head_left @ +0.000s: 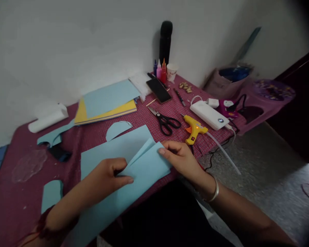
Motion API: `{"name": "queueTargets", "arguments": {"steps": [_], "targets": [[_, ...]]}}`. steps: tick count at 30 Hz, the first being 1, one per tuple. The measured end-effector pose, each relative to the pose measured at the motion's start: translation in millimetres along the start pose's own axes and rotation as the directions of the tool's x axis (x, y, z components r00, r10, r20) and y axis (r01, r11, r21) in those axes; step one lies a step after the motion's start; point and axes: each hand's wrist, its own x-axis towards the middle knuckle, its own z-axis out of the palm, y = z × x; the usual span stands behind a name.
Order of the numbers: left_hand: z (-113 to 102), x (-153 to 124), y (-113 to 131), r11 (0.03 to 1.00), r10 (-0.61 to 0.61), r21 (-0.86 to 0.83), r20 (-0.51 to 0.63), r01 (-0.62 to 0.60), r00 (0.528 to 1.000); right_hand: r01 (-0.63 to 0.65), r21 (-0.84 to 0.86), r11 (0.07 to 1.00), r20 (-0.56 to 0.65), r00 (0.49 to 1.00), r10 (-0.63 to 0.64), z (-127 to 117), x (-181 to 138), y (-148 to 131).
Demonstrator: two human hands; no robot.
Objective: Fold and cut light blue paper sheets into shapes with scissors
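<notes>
A folded light-blue paper sheet (144, 171) is held between both hands near the table's front edge, its layers fanning apart at the top. My right hand (181, 156) pinches its right corner, thumb on top and fingers behind. Farther left, my left hand (114, 173) grips the upper edge, the thumb lying on the paper and the fingertips partly hidden. Beneath the hands, another light-blue sheet (98, 154) lies on the table. A cut semicircular blue piece (115, 130) rests just beyond it. Black-handled scissors (164, 121) and a yellow glue gun (194, 128) lie past my right hand.
On the red checked cloth (141, 115) are a phone (159, 90), a white power bank (208, 114), small paint bottles (159, 72), a paper cup (171, 72) and stacked yellow and blue sheets (110, 97). Blue scraps (52, 193) lie left. A pink stool (262, 106) stands right.
</notes>
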Motion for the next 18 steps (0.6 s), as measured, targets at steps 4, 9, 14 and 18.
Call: {"name": "queueTargets", "arguments": {"steps": [4, 9, 14, 18], "targets": [[13.2, -26.3, -2.1, 0.999, -0.027, -0.018, -0.026, 0.027, 0.999, 0.068, 0.032, 0.997, 0.017, 0.998, -0.068, 11.6, -8.6, -7.9], [31.1, -41.7, 10.8, 0.993, 0.116, 0.058, -0.207, -0.106, 0.971, 0.15, 0.045, 0.988, -0.023, 0.989, -0.149, 19.1, -19.8, -16.9], [43.6, -39.9, 42.3, 0.961, 0.268, 0.16, -0.339, -0.226, 0.902, 0.202, 0.008, 0.979, -0.035, 0.979, -0.202, 23.5, -29.0, -19.8], [47.1, -35.0, 57.0, 0.932, 0.346, 0.244, -0.381, -0.267, 0.858, 0.25, -0.023, 0.968, -0.038, 0.967, -0.251, 23.5, -30.8, -20.6]]}}
